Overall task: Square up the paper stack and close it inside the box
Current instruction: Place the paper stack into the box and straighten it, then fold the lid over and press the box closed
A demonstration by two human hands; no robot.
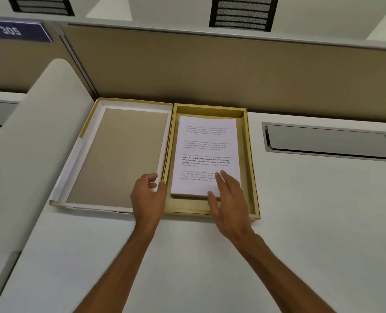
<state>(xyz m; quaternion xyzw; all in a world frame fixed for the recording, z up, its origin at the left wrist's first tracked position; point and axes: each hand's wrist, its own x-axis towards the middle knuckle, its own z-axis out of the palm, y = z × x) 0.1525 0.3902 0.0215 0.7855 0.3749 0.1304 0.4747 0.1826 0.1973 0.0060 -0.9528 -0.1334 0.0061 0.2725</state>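
A gold box (250, 159) lies open on the white desk, its tray on the right and its lid (122, 154) laid flat to the left, inside up. A stack of printed white paper (206, 154) lies in the tray, looking neatly squared. My left hand (149, 193) grips the lid's near right edge, where lid meets tray, thumb on the tray side. My right hand (228, 195) hovers flat with spread fingers over the stack's near right corner; whether it touches the paper I cannot tell.
A tan partition wall (210, 71) runs right behind the box. A grey cable hatch (327, 141) is set into the desk (311, 211) to the right. A white curved divider (29, 154) rises on the left, close to the lid's outer edge.
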